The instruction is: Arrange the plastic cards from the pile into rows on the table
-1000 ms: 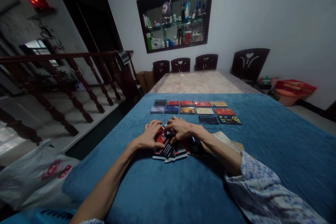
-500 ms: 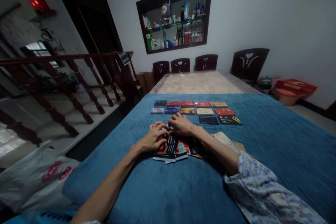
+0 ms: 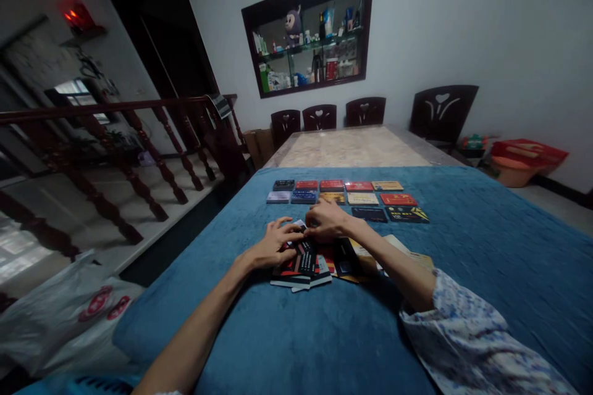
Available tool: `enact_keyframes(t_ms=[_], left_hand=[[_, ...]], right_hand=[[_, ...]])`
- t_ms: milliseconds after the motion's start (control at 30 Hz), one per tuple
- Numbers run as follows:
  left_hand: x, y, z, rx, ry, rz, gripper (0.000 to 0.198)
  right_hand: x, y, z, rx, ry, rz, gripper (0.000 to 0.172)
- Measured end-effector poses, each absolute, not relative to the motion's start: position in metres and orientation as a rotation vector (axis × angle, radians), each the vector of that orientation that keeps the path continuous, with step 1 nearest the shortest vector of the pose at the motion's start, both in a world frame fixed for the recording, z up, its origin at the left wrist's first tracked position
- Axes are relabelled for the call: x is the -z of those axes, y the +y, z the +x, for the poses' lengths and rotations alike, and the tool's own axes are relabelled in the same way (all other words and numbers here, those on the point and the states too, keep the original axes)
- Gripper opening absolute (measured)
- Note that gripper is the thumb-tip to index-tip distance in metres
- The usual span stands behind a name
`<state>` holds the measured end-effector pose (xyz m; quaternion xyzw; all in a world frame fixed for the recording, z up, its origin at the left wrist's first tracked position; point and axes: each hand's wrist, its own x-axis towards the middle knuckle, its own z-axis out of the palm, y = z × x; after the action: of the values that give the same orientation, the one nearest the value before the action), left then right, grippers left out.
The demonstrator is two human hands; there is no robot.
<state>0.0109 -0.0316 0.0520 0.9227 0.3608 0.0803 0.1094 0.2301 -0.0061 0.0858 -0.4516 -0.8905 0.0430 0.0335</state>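
A loose pile of cards (image 3: 303, 262) in black, red and white lies on the blue cloth in front of me. My left hand (image 3: 277, 244) rests on the pile's left side, fingers spread over the cards. My right hand (image 3: 327, 220) is at the pile's far edge, its fingers curled down and pressed together; what they hold, if anything, is hidden. A pale card edge (image 3: 300, 224) shows between the two hands. More cards, a black card (image 3: 345, 262) among them, lie fanned under my right forearm.
Beyond my hands, cards lie in rows, including a red card (image 3: 398, 199), a black-and-yellow VIP card (image 3: 407, 215) and a blue stack (image 3: 303, 197). The blue cloth (image 3: 500, 247) covers the table's near part. Chairs (image 3: 442, 111) stand around it; a white plastic bag (image 3: 60, 321) is at left.
My right hand has shifted slightly right, away from my left hand, and its fingers are more curled. A pale card edge now shows between them. My left hand stays on the pile.
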Motion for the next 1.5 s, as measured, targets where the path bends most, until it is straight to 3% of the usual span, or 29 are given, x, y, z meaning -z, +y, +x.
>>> enact_keyframes(t_ms=[500, 833, 1133, 1500], left_hand=[[-0.049, -0.028, 0.017, -0.197, 1.251, 2.704, 0.048], [-0.035, -0.015, 0.011, -0.366, 1.176, 2.744, 0.047], [-0.034, -0.013, 0.008, -0.405, 1.163, 2.75, 0.044], [-0.038, -0.016, 0.007, -0.527, 1.119, 2.779, 0.031]], right_hand=[[-0.09, -0.013, 0.228, -0.299, -2.843, -1.447, 0.056], [-0.091, -0.018, 0.224, -0.283, -2.861, -1.451, 0.061], [-0.088, -0.02, 0.216, -0.15, -2.862, -1.468, 0.051], [-0.083, -0.012, 0.227, -0.121, -2.825, -1.387, 0.051]])
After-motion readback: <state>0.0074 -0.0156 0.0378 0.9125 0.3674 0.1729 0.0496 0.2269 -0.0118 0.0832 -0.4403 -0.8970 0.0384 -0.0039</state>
